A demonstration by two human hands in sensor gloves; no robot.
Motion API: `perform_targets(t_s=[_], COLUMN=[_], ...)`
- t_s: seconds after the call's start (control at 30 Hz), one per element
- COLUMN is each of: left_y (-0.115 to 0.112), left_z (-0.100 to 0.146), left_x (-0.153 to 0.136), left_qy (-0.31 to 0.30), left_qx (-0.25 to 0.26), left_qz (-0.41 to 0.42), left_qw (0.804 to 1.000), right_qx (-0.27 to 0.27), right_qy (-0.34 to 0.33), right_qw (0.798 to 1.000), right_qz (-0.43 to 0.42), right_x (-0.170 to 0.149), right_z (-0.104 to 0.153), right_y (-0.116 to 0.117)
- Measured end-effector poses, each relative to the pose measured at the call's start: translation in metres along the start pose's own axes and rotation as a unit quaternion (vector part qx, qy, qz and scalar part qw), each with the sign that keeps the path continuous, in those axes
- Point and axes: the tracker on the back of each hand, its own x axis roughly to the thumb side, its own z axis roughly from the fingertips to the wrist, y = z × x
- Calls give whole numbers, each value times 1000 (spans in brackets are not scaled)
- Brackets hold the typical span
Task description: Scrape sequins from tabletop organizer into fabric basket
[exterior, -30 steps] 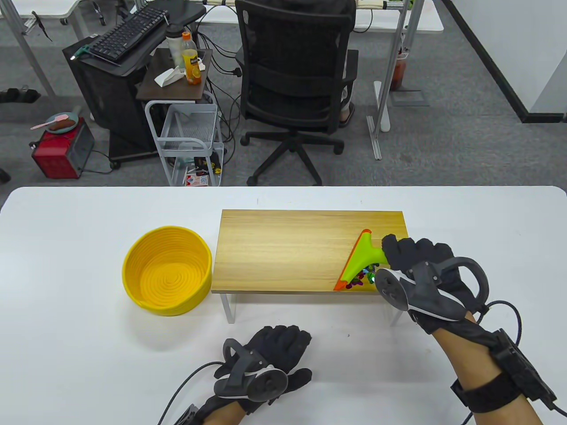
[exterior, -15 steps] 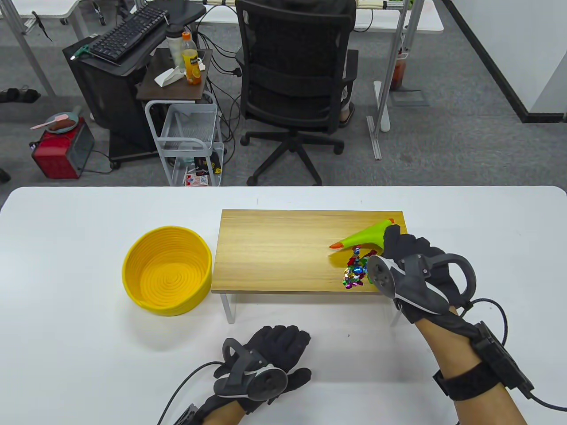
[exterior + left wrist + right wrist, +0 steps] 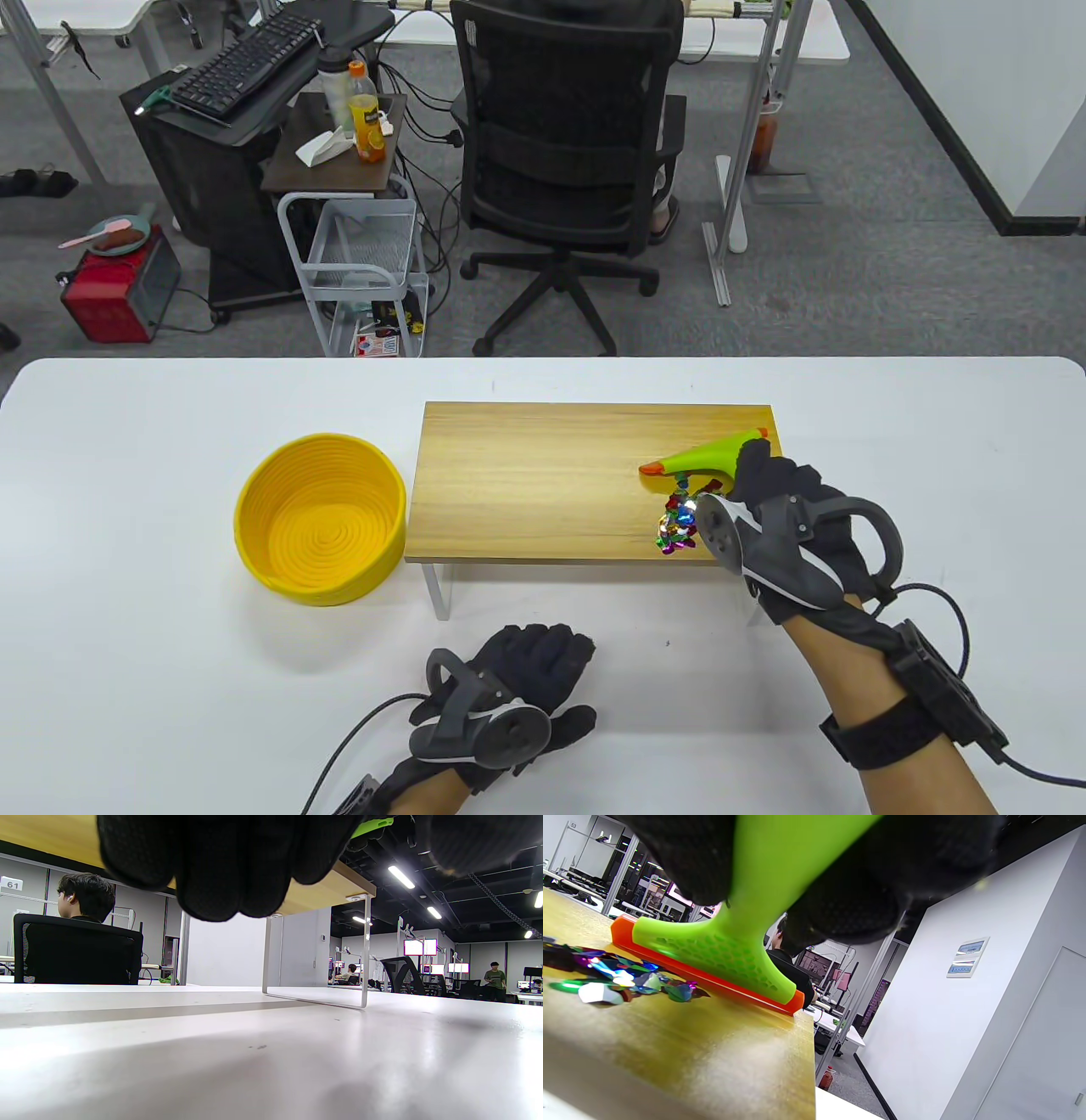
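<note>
Many glittering multicoloured sequins [image 3: 676,519] heaped, green orange-edged scraper [image 3: 701,457] beside

Black gloves [image 3: 789,509], grey trackers [image 3: 768,548]

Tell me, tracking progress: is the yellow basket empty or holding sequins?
Empty: the yellow basket shows only bare coils; the sequins lie on the wooden organizer.

The right hand [image 3: 840,878] grips the green handle of a scraper [image 3: 729,942], gloved fingers [image 3: 848,912] wrapped around it at the top. Its orange blade edge [image 3: 712,980] rests on the wooden organizer [image 3: 683,1043], running toward the board's right edge. Shiny sequins [image 3: 611,978] lie heaped just left of the blade, touching it.
</note>
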Motion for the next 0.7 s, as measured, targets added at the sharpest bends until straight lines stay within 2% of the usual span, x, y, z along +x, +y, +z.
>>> perform_targets(t_s=[0.7], left_y=[0], left_z=[0], left_x=[1], left_qy=[-1], left_qx=[2], left_qz=[-2], left_qw=[1000], right_qx=[1], right_qy=[-2], right_qw=[1000], right_qz=[9], right_x=[10], right_z=[50], right_y=[-18])
